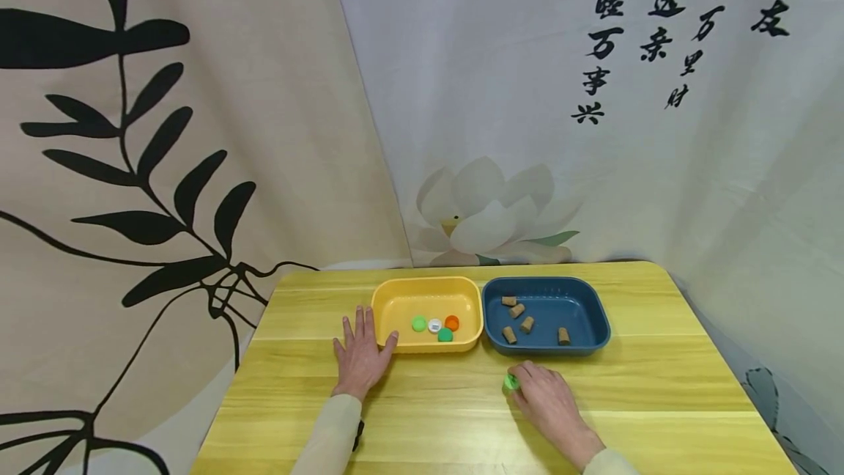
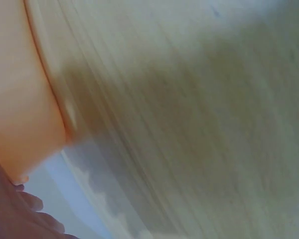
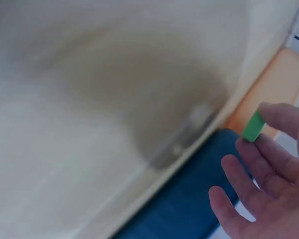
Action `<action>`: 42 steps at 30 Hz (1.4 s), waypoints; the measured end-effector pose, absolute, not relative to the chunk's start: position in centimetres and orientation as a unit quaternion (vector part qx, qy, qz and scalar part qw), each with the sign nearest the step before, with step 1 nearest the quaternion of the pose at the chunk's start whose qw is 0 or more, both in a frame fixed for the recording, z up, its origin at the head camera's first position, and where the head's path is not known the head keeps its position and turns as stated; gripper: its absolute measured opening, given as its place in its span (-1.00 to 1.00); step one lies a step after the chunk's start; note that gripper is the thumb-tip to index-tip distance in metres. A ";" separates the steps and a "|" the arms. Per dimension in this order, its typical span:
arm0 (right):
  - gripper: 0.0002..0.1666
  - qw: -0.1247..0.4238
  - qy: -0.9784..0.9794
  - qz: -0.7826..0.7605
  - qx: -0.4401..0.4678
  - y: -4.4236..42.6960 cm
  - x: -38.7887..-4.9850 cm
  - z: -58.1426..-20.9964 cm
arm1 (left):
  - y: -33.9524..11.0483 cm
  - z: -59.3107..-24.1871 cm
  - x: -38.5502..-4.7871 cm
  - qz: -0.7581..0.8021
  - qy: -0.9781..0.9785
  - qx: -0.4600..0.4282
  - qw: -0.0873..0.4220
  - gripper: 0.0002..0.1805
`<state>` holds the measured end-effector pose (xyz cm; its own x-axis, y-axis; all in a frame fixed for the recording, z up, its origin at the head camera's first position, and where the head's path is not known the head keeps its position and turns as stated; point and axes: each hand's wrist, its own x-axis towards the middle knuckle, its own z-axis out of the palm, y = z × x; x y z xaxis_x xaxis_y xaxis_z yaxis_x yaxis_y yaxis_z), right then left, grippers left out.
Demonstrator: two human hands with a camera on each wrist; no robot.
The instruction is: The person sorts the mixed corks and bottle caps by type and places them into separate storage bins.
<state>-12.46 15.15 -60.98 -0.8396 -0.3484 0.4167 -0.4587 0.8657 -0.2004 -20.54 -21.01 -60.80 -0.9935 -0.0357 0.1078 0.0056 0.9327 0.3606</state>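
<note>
My right hand pinches a light green bottle cap between thumb and fingertips, just in front of the blue tray. In the right wrist view the cap is seen edge-on, and the other fingers are loosely bent. My left hand lies with fingers spread against the left front corner of the yellow tray. Several bottle caps sit inside that tray: a light green cap, a white cap, an orange cap and a darker green cap.
Several brown corks lie scattered in the blue tray, which stands directly right of the yellow one. Both trays are near the back edge of the wooden table. Behind the table hangs a printed cloth.
</note>
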 end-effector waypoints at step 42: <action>-0.63 0.159 -0.944 0.193 0.214 1.5 -21.5 -56.1 | -20.9 -60.6 -20.1 -0.181 -0.982 0.014 0.046 0.00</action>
